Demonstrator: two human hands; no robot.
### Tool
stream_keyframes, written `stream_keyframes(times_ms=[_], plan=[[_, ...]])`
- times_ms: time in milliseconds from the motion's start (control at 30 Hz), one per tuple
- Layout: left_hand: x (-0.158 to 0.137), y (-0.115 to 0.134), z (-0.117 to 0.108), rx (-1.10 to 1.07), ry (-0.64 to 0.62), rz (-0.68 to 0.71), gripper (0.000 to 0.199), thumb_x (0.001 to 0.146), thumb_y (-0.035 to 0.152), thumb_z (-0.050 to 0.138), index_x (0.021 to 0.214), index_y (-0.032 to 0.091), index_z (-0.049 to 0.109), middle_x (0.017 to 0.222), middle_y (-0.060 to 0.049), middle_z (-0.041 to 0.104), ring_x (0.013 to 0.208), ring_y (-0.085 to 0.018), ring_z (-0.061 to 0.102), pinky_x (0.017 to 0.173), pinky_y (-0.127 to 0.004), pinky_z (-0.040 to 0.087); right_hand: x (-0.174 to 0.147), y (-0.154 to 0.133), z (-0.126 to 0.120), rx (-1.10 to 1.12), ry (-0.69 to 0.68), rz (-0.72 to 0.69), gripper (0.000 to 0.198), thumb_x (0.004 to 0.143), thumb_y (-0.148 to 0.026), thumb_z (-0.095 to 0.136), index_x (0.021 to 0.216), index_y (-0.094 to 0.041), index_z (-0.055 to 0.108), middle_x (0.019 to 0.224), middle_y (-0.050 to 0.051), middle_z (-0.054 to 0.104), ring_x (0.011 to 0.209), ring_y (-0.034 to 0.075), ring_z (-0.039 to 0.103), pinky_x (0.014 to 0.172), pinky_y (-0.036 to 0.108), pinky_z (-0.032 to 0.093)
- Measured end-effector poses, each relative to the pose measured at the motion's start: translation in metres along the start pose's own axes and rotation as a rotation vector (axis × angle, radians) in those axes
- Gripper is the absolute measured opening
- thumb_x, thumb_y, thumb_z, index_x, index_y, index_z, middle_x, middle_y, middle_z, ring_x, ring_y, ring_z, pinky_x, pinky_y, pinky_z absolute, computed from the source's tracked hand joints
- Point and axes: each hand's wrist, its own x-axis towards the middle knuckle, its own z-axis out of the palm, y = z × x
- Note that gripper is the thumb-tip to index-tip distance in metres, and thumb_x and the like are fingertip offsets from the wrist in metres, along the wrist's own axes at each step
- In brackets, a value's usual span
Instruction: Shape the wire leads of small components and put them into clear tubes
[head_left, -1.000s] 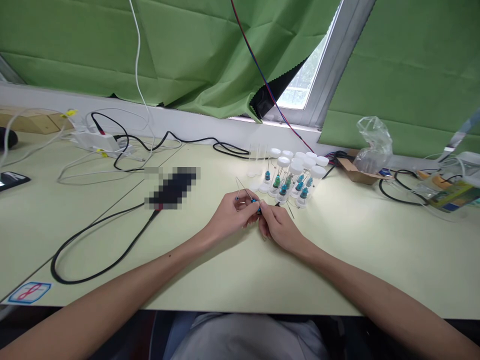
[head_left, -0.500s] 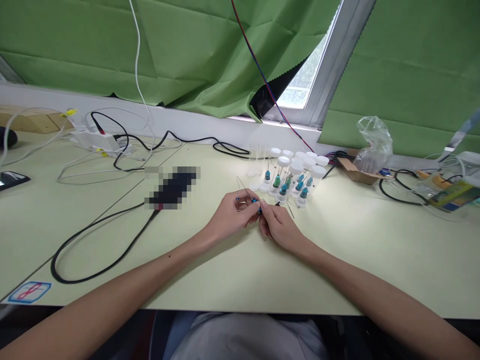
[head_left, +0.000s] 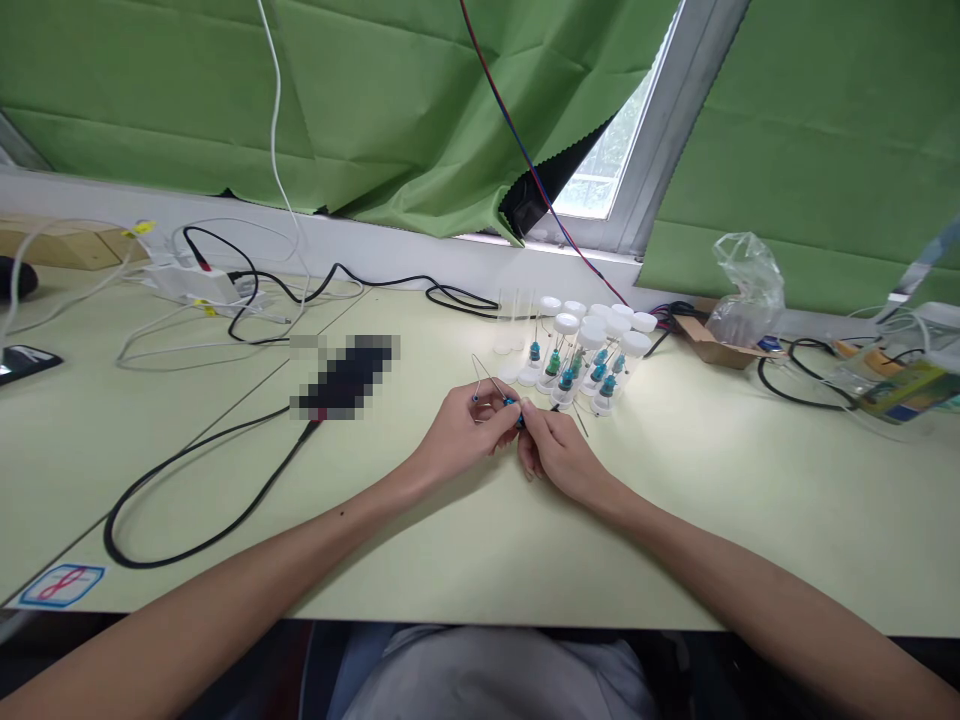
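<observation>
In the head view, the left hand (head_left: 480, 420) and right hand (head_left: 556, 445) meet, fingertips pinching a small blue piece (head_left: 513, 404) with bent wire between them. It sits near of the white-capped clear tubes (head_left: 592, 350), left of their middle, above the pale table (head_left: 480, 560).
</observation>
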Motion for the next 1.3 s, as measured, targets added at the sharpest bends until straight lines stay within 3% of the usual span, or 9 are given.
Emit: stream_keyframes(times_ms=[833, 1300], plan=[[0.0003, -0.0018, 0.0010, 0.003, 0.007, 0.008, 0.014, 0.085, 0.030, 0.063, 0.083, 0.017, 0.060, 0.061, 0.002, 0.057, 0.054, -0.011, 0.052, 0.052, -0.023, 0.042, 0.0008, 0.0039, -0.0008, 0.029, -0.010, -0.013, 0.069, 0.099, -0.064, 0.027, 0.052, -0.020, 0.052, 0.045, -0.001, 0.052, 0.047, 0.012, 0.050, 0.061, 0.026, 0.041], [-0.0012, -0.0006, -0.0010, 0.191, 0.006, 0.002, 0.015, 0.087, 0.033, 0.058, 0.086, 0.018, 0.061, 0.067, 0.001, 0.059, 0.058, -0.011, 0.054, 0.059, -0.025, 0.045, 0.0018, 0.0031, -0.0017, 0.005, -0.009, 0.003, 0.067, 0.099, -0.064, 0.029, 0.053, -0.021, 0.051, 0.044, -0.001, 0.051, 0.045, 0.012, 0.049, 0.055, 0.026, 0.039]])
